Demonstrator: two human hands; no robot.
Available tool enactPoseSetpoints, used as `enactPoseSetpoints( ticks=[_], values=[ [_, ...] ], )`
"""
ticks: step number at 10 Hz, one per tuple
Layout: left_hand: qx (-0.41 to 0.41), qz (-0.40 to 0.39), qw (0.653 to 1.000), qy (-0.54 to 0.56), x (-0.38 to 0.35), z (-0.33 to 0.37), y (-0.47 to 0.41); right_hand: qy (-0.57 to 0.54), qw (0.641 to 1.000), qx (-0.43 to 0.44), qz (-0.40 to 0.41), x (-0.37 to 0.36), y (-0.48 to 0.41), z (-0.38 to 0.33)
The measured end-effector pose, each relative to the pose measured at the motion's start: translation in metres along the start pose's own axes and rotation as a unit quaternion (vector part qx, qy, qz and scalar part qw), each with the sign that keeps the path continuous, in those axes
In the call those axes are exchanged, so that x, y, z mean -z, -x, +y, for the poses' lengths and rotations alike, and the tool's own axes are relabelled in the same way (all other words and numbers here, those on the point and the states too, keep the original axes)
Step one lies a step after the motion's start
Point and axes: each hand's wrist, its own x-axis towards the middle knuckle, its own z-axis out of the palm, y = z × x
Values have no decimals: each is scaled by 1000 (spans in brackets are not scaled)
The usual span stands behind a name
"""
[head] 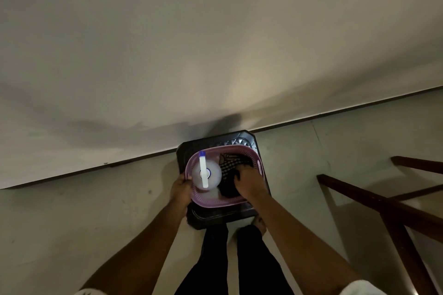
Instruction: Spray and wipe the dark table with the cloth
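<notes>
A small dark table (248, 139) stands against the wall below me. On it sits a pink basket (239, 148). Inside the basket, on the left, stands a white spray bottle (206, 175) with a blue nozzle. A dark checked cloth (231, 163) lies on the right side of the basket. My left hand (180, 190) grips the basket's left rim. My right hand (249, 183) reaches into the basket, and its fingers curl into the cloth.
A pale wall with a dark skirting strip (72, 173) runs behind the table. A dark wooden frame (383, 201) stands on the floor to the right. My legs and feet are just in front of the table.
</notes>
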Motion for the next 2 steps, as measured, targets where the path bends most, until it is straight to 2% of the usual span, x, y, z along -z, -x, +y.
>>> enactPoseSetpoints(
  ticks=[1, 2],
  values=[
    [8, -7, 1000, 24, -2, 2, 24, 0, 993, 60, 100, 0, 36, 16],
    [-7, -9, 1000, 3, -3, -2, 59, -71, 995, 24, 72, -11, 78, 27]
  ],
)
